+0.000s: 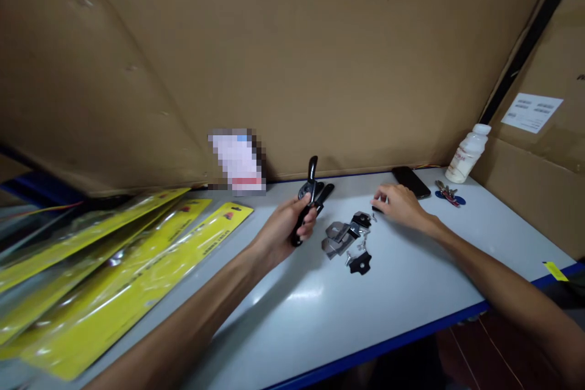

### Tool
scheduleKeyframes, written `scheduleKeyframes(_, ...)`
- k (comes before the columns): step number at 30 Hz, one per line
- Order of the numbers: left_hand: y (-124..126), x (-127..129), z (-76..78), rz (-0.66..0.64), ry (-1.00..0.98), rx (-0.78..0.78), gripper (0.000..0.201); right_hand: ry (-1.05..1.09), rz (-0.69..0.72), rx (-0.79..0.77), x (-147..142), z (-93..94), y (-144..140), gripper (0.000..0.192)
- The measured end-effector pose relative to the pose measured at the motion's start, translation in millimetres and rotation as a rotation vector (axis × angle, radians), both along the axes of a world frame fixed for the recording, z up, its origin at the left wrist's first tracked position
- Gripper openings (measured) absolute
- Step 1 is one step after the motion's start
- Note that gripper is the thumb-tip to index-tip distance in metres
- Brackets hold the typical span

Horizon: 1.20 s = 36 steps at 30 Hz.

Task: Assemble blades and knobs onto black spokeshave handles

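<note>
My left hand (296, 218) is closed around a black tool handle (312, 169), held upright above the table. More black handles (326, 194) show just behind it; whether they are in the same grip I cannot tell. My right hand (398, 204) is at the far side of the table, its fingertips pinched on a small black part (377, 208), mostly hidden. A wing screw (373, 217) lies under those fingers. Between my hands lie overlapping flat metal blades (336, 239), black shaped plates with a hole (360, 264) and several small silver wing screws (348, 258).
Yellow-backed clear packages (150, 280) are piled on the left. A blurred-out pink and white item (238, 161) leans on the cardboard wall (292, 61). A black phone (411, 183), keys (448, 192) and a white-capped bottle (468, 155) stand or lie at the back right. Blue edging (388, 341) borders the table.
</note>
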<state>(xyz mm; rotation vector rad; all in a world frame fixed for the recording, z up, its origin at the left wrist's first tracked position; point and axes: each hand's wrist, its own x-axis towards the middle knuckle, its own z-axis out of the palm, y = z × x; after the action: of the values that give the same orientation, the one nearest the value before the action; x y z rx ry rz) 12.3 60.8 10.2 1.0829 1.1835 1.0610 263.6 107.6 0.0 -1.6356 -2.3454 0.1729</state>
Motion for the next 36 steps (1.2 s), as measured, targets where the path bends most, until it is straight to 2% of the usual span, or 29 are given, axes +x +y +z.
scheduleKeyframes(2, -11, -2, -2.6, -0.076, -0.175, -0.11, 0.026, -0.025, 0.09, 0.065, -11, -2.1, -12, 0.027)
scheduleKeyframes(6, -25, -3, -14.9, -0.136, -0.175, -0.198, 0.037, -0.068, 0.161, 0.036, -23, -7.9, -26, 0.021)
scheduleKeyframes(10, -32, -5, -22.9, -0.134, -0.226, -0.19, 0.036, 0.04, 0.14, -0.065, -19, -9.9, -21, 0.015)
scheduleKeyframes(14, -37, -8, -24.6, -0.107, -0.256, -0.183, 0.037, 0.086, 0.122, -0.146, -13, -9.0, -12, 0.015)
scheduleKeyframes(17, -40, -8, -23.1, -0.077, -0.254, -0.171, 0.034, 0.014, 0.114, -0.085, -10, -7.7, -9, 0.009)
scheduleKeyframes(23, -41, -1, -21.5, -0.016, -0.24, -0.095, 0.026, -0.056, 0.136, 0.039, -10, -6.0, -13, 0.013)
scheduleKeyframes(27, -40, 5, -25.0, 0.041, -0.259, -0.002, 0.028, 0.008, 0.163, 0.037, -28, -1.4, -25, 0.019)
scheduleKeyframes(32, -38, 4, -26.9, 0.053, -0.309, 0.009, 0.028, -0.16, 0.215, 0.043, -64, 4.3, -37, 0.041)
scheduleKeyframes(36, -36, 2, -27.3, 0.058, -0.395, -0.02, 0.029, -0.123, 0.213, -0.033, -77, 0.5, -28, 0.037)
